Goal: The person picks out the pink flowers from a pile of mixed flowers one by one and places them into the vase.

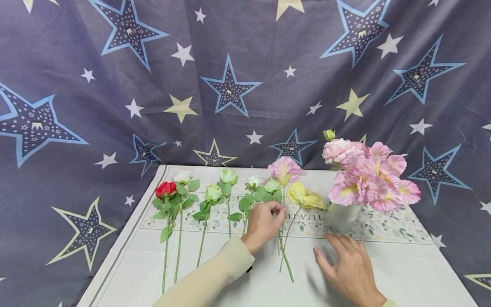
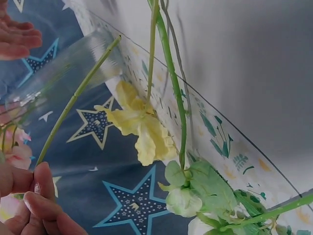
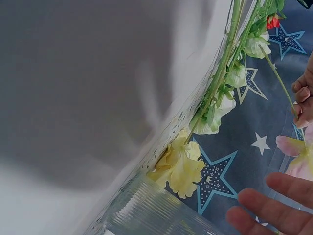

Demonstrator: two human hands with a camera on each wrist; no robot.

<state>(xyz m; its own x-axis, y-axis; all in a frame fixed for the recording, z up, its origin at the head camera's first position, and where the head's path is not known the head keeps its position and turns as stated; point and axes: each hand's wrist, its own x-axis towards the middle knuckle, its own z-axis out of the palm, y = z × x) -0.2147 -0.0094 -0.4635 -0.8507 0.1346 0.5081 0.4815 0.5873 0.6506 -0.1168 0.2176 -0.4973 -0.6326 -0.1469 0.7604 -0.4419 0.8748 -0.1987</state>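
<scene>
My left hand pinches the stem of a pink flower between thumb and fingers, above the table. The bloom points up and away, and the cut end hangs free in the left wrist view. My right hand has its fingers spread just in front of a clear ribbed vase; whether it touches the vase I cannot tell. Several pink flowers fill the vase, with a paler bloom at their left. A yellow flower lies between the left hand and the vase.
Left of my left hand lie a red rose and several white and pale green roses, stems toward me. A floral printed strip crosses the white table. Behind it hangs a star-patterned cloth.
</scene>
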